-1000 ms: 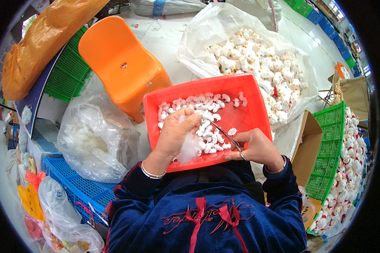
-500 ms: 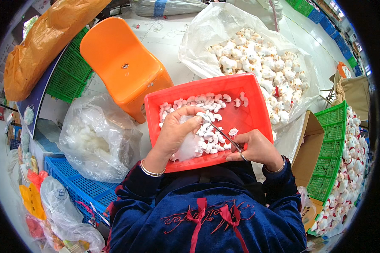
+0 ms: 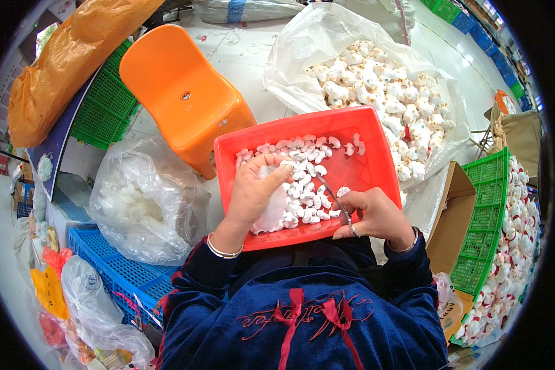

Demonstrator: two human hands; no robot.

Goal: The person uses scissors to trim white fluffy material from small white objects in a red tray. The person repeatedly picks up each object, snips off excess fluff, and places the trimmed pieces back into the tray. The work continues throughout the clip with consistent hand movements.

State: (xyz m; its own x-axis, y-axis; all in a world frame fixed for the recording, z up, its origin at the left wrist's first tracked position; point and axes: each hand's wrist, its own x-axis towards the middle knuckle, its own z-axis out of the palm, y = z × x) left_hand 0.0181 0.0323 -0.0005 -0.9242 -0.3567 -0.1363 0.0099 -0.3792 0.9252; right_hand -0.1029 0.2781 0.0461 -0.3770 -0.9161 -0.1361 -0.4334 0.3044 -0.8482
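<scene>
A red plastic tray (image 3: 376, 154) rests on my lap, with many small white curved plush pieces (image 3: 302, 197) spread inside. Over its left half, my left hand (image 3: 253, 188) is closed, with one small white plush piece (image 3: 287, 163) pinched between thumb and index finger. A wad of white stuffing (image 3: 272, 209) hangs beneath that palm. My right hand (image 3: 371, 213), at the tray's near right, grips slim metal forceps (image 3: 334, 196). Their tip points up and left, apart from the pinched piece. One fringed white piece (image 3: 343, 191) lies beside my right fingers.
An orange chair (image 3: 185, 92) stands beyond the tray, left of a large clear bag (image 3: 296, 61) of white stuffed toys. On the left are a bag of stuffing (image 3: 148, 203) and a blue crate (image 3: 120, 265). A cardboard box (image 3: 453, 216) and green crate (image 3: 484, 216) stand right.
The forceps' tip has come away from the piece in my left hand and swung toward the right and lower. My left hand has shifted slightly, still pinching the piece.
</scene>
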